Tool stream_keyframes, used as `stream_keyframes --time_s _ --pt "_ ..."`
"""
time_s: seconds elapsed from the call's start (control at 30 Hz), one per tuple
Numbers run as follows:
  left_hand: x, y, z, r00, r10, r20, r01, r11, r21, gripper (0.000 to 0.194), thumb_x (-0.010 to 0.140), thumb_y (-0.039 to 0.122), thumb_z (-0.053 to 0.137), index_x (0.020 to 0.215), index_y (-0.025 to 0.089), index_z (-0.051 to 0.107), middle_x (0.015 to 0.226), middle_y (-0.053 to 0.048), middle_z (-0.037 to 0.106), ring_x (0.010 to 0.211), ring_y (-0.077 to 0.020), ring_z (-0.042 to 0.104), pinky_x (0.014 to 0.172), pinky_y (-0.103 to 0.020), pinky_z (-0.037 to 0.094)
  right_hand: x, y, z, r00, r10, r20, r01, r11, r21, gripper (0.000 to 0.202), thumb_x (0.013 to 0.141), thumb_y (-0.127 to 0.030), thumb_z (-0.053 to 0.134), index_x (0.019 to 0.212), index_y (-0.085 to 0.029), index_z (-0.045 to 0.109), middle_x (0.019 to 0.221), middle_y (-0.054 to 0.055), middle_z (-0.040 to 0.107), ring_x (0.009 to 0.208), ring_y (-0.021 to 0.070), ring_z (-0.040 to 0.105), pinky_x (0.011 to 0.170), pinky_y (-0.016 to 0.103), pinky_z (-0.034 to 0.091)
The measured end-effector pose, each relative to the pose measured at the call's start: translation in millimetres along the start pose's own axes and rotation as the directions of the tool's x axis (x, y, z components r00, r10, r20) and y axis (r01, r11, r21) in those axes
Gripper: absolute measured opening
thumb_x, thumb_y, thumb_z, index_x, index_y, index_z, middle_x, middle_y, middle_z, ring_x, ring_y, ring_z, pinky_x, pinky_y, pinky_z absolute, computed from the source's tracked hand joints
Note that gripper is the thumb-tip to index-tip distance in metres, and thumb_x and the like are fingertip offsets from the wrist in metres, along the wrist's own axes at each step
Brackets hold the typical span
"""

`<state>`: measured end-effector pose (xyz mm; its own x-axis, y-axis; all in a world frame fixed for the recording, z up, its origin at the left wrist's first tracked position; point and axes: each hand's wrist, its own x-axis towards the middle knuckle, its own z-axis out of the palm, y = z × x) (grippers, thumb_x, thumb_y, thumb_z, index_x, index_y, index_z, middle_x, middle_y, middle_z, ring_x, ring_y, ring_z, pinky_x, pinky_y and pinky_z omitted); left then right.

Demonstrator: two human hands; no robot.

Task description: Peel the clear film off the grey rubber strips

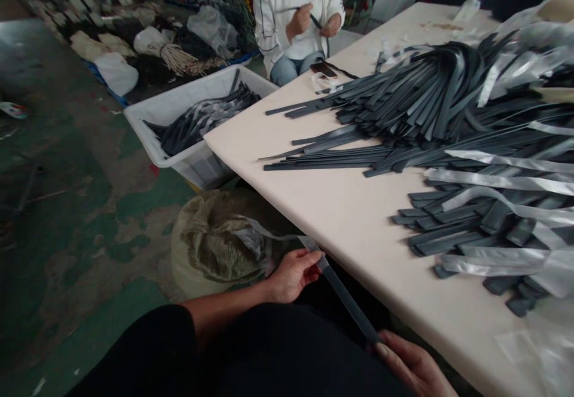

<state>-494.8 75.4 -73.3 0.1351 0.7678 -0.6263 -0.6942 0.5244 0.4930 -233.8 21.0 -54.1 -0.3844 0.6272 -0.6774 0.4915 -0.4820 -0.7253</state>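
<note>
A dark grey flat strap (pixel 350 301) stretches between my hands, just off the table's near edge. My left hand (pixel 293 274) pinches its upper end, where a clear plastic sleeve (pixel 309 243) sits around or against the strap; I cannot tell which. From there a thin clear plastic strip (pixel 273 235) trails away to the left. Lower right, my right hand (pixel 410 361) is closed on the strap's other end, its fingers partly cut off by the frame. On the table beside them lie piles of similar dark straps (pixel 403 104), some with clear plastic sleeves (pixel 497 179).
The pale table (pixel 278 140) fills the right side. At its far corner stands a white plastic bin (pixel 147 140) holding dark straps. A tied woven sack (pixel 188 265) is on the floor below. Across sits a person in white (pixel 273 20) holding a dark strap, near a phone (pixel 323 70).
</note>
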Motion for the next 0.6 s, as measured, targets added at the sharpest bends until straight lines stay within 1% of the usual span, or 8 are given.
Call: stream_keyframes --time_s 0.07,0.13,0.2,0.27,0.33,0.43,0.5,0.6 --pt "1.2 -6.3 6.8 0.996 -0.064 0.056 0.063 0.998 0.030 0.044 0.054 0.042 0.091 0.082 0.012 0.075 0.073 -0.005 0.070 0.057 -0.0096 0.060 0.048 -0.018 0.043 18.1 -15.4 9.2 0.996 -0.029 -0.082 0.027 0.999 -0.026 0.062 0.076 -0.079 0.053 0.075 -0.017 0.064 0.059 0.000 0.056 0.053 0.0131 0.052 0.050 0.023 0.039" --pt "1.8 -12.8 10.8 0.992 -0.099 0.074 0.094 0.994 0.064 0.047 0.053 0.044 0.091 0.084 0.013 0.075 0.077 -0.005 0.071 0.061 -0.0097 0.061 0.050 -0.017 0.043 31.5 -34.9 20.8 0.991 -0.067 -0.119 0.063 0.997 -0.043 0.060 0.079 -0.077 0.050 0.074 -0.018 0.060 0.056 -0.002 0.054 0.048 0.0122 0.049 0.047 0.023 0.035" --pt "3.1 -16.4 11.4 0.992 -0.112 0.057 0.107 0.991 0.087 0.047 0.053 0.045 0.091 0.084 0.014 0.076 0.077 -0.004 0.071 0.063 -0.0095 0.062 0.052 -0.016 0.044 39.0 -52.6 28.1 0.989 -0.105 -0.103 0.102 0.994 -0.037 0.056 0.083 -0.073 0.048 0.077 -0.018 0.059 0.058 -0.001 0.056 0.047 0.0127 0.049 0.047 0.024 0.035" --pt "5.4 -15.2 10.0 0.992 -0.109 0.057 0.103 0.990 0.099 0.048 0.054 0.046 0.091 0.085 0.014 0.076 0.077 -0.004 0.070 0.064 -0.0095 0.062 0.054 -0.017 0.044 37.7 -61.6 27.1 0.989 -0.126 -0.082 0.125 0.992 -0.018 0.053 0.085 -0.069 0.048 0.080 -0.017 0.060 0.062 0.000 0.058 0.050 0.0128 0.051 0.049 0.024 0.037" --pt "7.0 -10.3 8.4 0.995 -0.074 0.063 0.068 0.994 0.085 0.048 0.053 0.047 0.090 0.085 0.013 0.076 0.077 -0.004 0.070 0.063 -0.0091 0.061 0.054 -0.018 0.044 26.8 -58.7 18.5 0.993 -0.111 -0.049 0.111 0.994 -0.007 0.053 0.086 -0.068 0.050 0.082 -0.017 0.062 0.066 0.001 0.060 0.053 0.0127 0.052 0.051 0.024 0.039" --pt "5.9 -5.5 8.8 0.997 -0.039 0.068 0.035 0.998 0.057 0.049 0.054 0.047 0.090 0.085 0.013 0.075 0.077 -0.003 0.070 0.062 -0.0082 0.059 0.055 -0.018 0.043 5.3 -41.5 1.4 0.999 -0.038 -0.027 0.037 0.999 -0.016 0.058 0.083 -0.073 0.051 0.076 -0.016 0.064 0.064 0.001 0.060 0.053 0.0125 0.051 0.050 0.023 0.038" --pt "3.4 -8.8 12.2 0.987 -0.119 0.106 0.111 0.991 0.075 0.051 0.052 0.047 0.091 0.086 0.013 0.075 0.074 -0.003 0.069 0.061 -0.0085 0.059 0.057 -0.019 0.043 -1.5 -34.0 -3.3 0.998 0.002 -0.062 -0.004 0.999 -0.033 0.062 0.080 -0.076 0.051 0.073 -0.016 0.064 0.061 0.001 0.059 0.051 0.0122 0.050 0.048 0.023 0.037" --pt "0.5 -19.9 19.9 0.939 -0.280 0.197 0.251 0.955 0.160 0.054 0.049 0.045 0.092 0.089 0.012 0.075 0.072 -0.003 0.069 0.063 -0.0102 0.060 0.059 -0.021 0.043 5.4 -40.5 4.0 0.989 0.001 -0.146 -0.010 0.998 -0.061 0.063 0.079 -0.077 0.050 0.073 -0.016 0.064 0.061 0.002 0.059 0.051 0.0121 0.050 0.047 0.023 0.037"
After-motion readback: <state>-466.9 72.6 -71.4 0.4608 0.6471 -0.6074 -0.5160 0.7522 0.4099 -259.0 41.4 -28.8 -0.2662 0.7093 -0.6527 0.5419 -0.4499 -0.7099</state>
